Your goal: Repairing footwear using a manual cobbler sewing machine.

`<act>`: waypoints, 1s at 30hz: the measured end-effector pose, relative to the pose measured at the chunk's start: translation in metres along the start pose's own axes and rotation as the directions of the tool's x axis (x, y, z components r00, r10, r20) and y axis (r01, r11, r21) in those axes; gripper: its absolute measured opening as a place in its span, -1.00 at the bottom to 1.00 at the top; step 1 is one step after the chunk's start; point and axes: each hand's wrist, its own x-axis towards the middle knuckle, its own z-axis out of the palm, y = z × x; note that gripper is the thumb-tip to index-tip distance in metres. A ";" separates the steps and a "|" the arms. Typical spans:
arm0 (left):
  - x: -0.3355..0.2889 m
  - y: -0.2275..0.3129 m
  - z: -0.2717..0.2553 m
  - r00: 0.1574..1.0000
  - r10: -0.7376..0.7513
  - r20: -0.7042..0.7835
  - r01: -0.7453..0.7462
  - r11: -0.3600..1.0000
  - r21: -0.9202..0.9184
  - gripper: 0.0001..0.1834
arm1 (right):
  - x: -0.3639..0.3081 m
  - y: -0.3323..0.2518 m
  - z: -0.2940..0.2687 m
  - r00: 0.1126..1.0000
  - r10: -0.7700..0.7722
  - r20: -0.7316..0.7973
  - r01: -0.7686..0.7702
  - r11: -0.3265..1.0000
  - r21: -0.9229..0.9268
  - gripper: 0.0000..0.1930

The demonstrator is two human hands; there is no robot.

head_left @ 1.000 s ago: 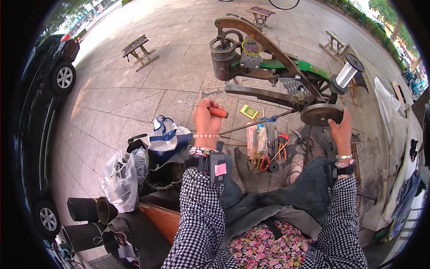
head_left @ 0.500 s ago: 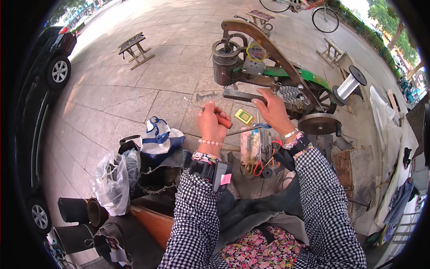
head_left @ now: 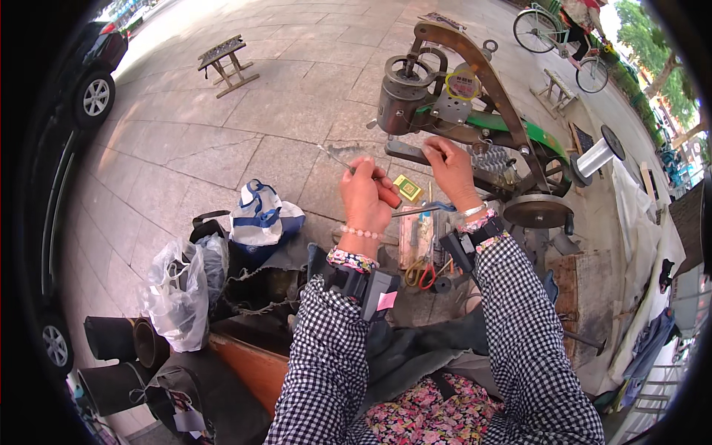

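My left hand (head_left: 365, 200) is closed round an awl-like tool with a red-orange handle (head_left: 389, 196). Its thin metal shaft (head_left: 337, 159) points up and to the left, away from the fist. Just right of it, my right hand (head_left: 452, 176) has thumb and fingers drawn together beside the narrow arm (head_left: 406, 153) of a hand-cranked sewing machine (head_left: 445, 111). Whatever its fingertips pinch, if anything, is too small to make out. A small yellow-green box (head_left: 407, 188) lies on the ground between the hands.
Scissors (head_left: 421, 275) and other small tools lie below my hands. A thread spool (head_left: 599, 157) and handwheel (head_left: 535, 211) are on the machine's right. At left are a white-blue bag (head_left: 256, 222), a clear plastic bag (head_left: 178, 300), a stool (head_left: 225, 61) and a dark car (head_left: 70, 148).
My right thumb and fingers have come together from a spread pose. The left hand keeps its tool. The view has shifted, and a cyclist now shows at the top right.
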 end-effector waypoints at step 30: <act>0.001 -0.008 -0.001 0.999 -0.034 -0.015 0.034 0.999 0.017 -0.88 | 0.010 0.064 -0.031 0.851 0.395 -0.345 -0.296 0.905 0.306 -0.70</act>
